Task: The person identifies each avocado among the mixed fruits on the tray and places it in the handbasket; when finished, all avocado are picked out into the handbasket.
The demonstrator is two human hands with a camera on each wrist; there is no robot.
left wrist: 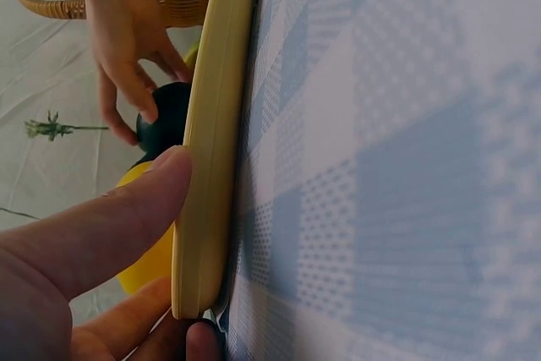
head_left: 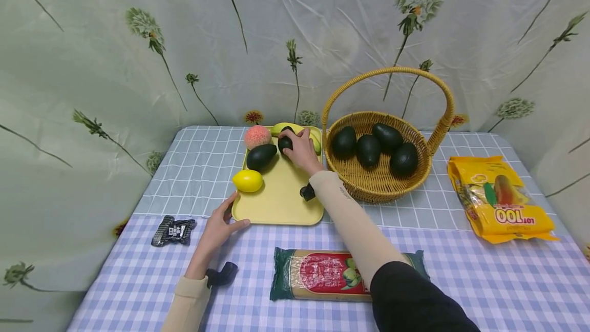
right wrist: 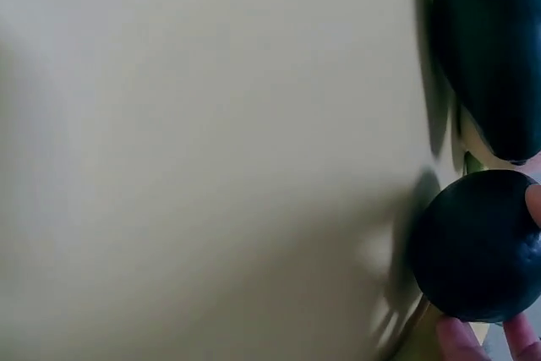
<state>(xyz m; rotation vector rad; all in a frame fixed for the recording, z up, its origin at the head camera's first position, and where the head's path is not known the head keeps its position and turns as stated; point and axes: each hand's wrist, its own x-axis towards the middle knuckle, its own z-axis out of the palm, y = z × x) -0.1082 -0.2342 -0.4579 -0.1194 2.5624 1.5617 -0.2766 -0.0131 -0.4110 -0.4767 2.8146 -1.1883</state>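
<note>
My right hand [head_left: 304,151] grips a dark avocado [head_left: 285,143] at the back of the yellow tray [head_left: 286,204], fingers curled around it. In the right wrist view that avocado [right wrist: 478,247] shows fingertips at its edge, close to a second avocado [right wrist: 490,57]. My left hand [head_left: 217,230] holds the tray's front left corner. The left wrist view shows its thumb [left wrist: 127,221] against the tray's rim [left wrist: 211,124] and other fingers around the corner. Also on the tray are a lemon [head_left: 248,181], a pink peach [head_left: 257,137] and bananas [head_left: 316,143], partly hidden by my right hand.
A wicker basket [head_left: 378,188] with a tall handle holds several avocados right of the tray. A yellow snack bag [head_left: 502,199] lies far right. Under my right forearm lies a noodle packet [head_left: 318,274]. A small black wrapped packet [head_left: 173,231] is at the left.
</note>
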